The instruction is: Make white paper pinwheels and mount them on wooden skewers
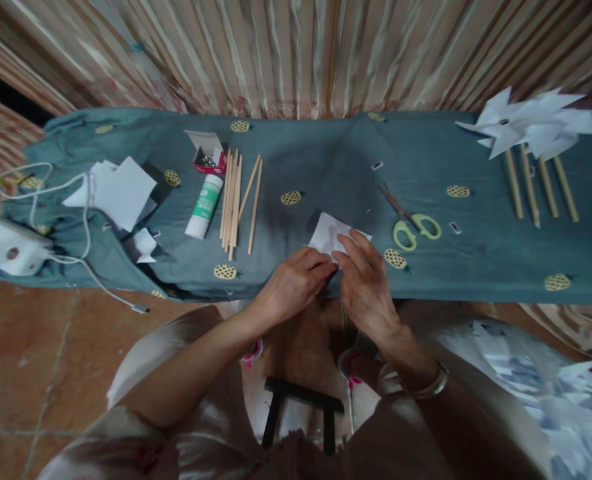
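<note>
A small square of white paper [326, 230] lies on the cloth-covered table near its front edge, with faint crease lines on it. Closed at the paper's near left corner is my left hand [299, 283], fingertips pinching the edge. My right hand [363, 280] rests over the right part of the sheet, its fingers bent and pressing on it near the left fingertips. Green-handled scissors [410, 223] lie just right of my right hand, blades pointing away. To the left are several thin wooden sticks [232, 200] and a white and green glue stick [205, 205].
An open red box of metal pins [210, 160] stands behind the glue. Farther left are white paper sheets [123, 190], a crumpled paper piece [145, 245], and a white power strip [11, 243] with cables. White paper pinwheels [531, 123] on sticks lie at the far right.
</note>
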`<state>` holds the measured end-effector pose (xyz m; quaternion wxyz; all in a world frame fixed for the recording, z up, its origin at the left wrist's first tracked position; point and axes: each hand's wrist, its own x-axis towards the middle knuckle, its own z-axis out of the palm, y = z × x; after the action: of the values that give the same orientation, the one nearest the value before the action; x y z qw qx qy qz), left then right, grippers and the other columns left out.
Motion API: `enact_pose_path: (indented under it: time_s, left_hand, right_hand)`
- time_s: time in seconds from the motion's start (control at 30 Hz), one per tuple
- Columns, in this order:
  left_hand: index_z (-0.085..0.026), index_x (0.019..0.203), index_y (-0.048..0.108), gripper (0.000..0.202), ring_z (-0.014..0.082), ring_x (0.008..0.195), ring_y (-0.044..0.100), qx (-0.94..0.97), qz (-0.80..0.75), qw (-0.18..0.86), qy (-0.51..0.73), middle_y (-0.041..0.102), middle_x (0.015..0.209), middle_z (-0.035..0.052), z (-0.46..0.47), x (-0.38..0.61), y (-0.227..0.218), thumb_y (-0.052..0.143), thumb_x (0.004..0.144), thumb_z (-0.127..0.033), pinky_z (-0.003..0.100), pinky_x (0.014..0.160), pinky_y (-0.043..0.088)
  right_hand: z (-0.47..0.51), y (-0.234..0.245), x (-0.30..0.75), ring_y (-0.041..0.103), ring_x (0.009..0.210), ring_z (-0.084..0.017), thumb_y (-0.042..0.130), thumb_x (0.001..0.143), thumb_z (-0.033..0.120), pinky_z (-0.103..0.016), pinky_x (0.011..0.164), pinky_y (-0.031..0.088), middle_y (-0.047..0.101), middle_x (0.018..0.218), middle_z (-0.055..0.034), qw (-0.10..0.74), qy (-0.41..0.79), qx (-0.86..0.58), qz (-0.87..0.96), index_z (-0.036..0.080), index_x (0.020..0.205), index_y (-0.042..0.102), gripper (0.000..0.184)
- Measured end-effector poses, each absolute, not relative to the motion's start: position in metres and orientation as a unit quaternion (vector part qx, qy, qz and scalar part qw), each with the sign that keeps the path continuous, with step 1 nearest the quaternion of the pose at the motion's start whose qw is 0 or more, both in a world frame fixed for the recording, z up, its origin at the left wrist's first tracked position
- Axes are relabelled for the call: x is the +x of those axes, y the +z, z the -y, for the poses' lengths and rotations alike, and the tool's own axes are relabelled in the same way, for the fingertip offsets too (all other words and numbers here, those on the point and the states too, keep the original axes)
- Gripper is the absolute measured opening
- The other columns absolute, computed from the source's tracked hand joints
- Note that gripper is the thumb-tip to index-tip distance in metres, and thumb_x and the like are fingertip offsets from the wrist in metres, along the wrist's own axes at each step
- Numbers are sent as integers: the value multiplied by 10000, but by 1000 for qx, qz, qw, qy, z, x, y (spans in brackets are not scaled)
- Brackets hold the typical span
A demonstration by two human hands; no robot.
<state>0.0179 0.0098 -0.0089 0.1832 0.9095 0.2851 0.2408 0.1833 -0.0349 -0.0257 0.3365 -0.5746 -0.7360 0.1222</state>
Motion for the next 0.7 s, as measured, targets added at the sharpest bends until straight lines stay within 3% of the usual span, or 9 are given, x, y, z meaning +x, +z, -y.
enact_pose_path:
  time_s: [0.17,0.37,0.57,0.7]
  left_hand:
    - [-126,1046,637,183,172,892,584,911,-283,164,251,659,947,77,-12,19,-11,509,915,-130,311,790,546]
    - [-134,1022,644,175,173,904,601,920,-280,139,236,657,938,81,-12,17,-9,501,929,-168,313,795,539]
    - [-141,1006,667,187,199,912,596,915,-316,98,231,686,956,83,-34,-8,1,516,900,-112,349,794,518]
    - [-143,1064,649,243,210,982,558,902,-330,89,265,667,1038,97,-39,-18,5,489,893,-80,368,831,498]
  right_hand:
    - [32,-17,195,350,1391,-251,371,892,81,-532,1084,387,524,1375,-77,352,119,-563,739,240,1135,587,362]
    - [24,-9,214,418,1346,-288,393,930,208,-570,1089,358,497,1407,-134,350,140,-615,693,208,1324,483,404]
    - [28,2,212,638,1093,-247,436,913,222,-452,948,516,650,1205,-123,370,195,-613,670,202,1203,572,321]
    - [32,2,208,674,1017,-239,476,887,219,-436,919,535,691,1136,-105,374,216,-610,664,207,1147,610,292]
